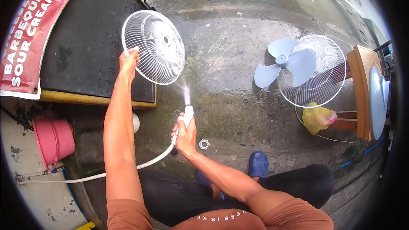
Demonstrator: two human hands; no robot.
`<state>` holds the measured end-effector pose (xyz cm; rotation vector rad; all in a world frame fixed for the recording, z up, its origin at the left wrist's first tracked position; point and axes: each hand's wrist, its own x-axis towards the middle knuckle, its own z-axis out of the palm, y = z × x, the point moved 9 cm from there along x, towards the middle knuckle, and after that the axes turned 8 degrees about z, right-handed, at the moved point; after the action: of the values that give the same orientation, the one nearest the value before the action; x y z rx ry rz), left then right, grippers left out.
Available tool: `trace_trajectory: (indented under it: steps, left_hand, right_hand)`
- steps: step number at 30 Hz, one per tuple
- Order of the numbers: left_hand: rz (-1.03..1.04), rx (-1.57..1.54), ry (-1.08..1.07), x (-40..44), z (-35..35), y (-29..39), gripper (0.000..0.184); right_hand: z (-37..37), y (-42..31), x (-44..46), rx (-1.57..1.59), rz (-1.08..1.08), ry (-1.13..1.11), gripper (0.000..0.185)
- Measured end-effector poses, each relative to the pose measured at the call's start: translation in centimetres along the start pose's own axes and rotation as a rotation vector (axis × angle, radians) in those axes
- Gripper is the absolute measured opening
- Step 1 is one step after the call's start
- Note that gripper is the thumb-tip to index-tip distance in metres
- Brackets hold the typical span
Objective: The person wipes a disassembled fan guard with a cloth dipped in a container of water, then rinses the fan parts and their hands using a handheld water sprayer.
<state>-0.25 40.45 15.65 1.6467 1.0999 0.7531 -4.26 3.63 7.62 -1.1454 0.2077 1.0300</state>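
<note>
My left hand [129, 61] grips the rim of a white wire fan grille [159, 57], holding it up and tilted near the black-topped table. Closed round the handle of a white shower head [188, 117] is my right hand [185, 134]. Water sprays from the nozzle toward the grille's lower edge. A white hose [155, 159] runs from the handle off to the left. On the wet ground at the right lie a grey-blue fan blade [302, 66] and a second white fan grille [330, 89], the blade overlapping the grille. A small white ring nut [204, 144] rests near my right hand.
A black table [91, 38] with a yellow edge and a red lettered banner [32, 30] stand at the left. Below them is a pink bucket [53, 140]. A yellow plastic bag [316, 118] and a wooden stool [361, 93] are at the right.
</note>
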Motion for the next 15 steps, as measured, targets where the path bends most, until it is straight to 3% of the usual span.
trace_trajectory:
  steps: [2, 5, 6, 9, 15]
  left_hand:
    - [-0.105, 0.153, 0.132, -0.5, -1.3, -1.3, 0.051]
    - [0.026, 0.635, 0.355, -2.4, -2.5, -0.1, 0.070]
    - [-0.075, 0.551, 0.300, -2.6, -2.5, -1.1, 0.079]
    - [-0.090, 0.541, 0.269, -2.3, -3.0, -2.5, 0.083]
    - [-0.203, 0.692, 0.248, -4.2, -2.2, -0.6, 0.102]
  right_hand:
    - [0.1, 0.2, -0.1, 0.008, 0.004, -0.031, 0.033]
    - [0.7, 0.0, -0.5, 0.023, -0.015, -0.070, 0.033]
    - [0.9, 0.0, -0.7, 0.024, 0.005, -0.082, 0.033]
    - [1.1, 0.6, -0.6, 0.032, 0.019, -0.094, 0.033]
    - [0.9, 0.9, -0.6, -0.033, 0.072, -0.041, 0.036]
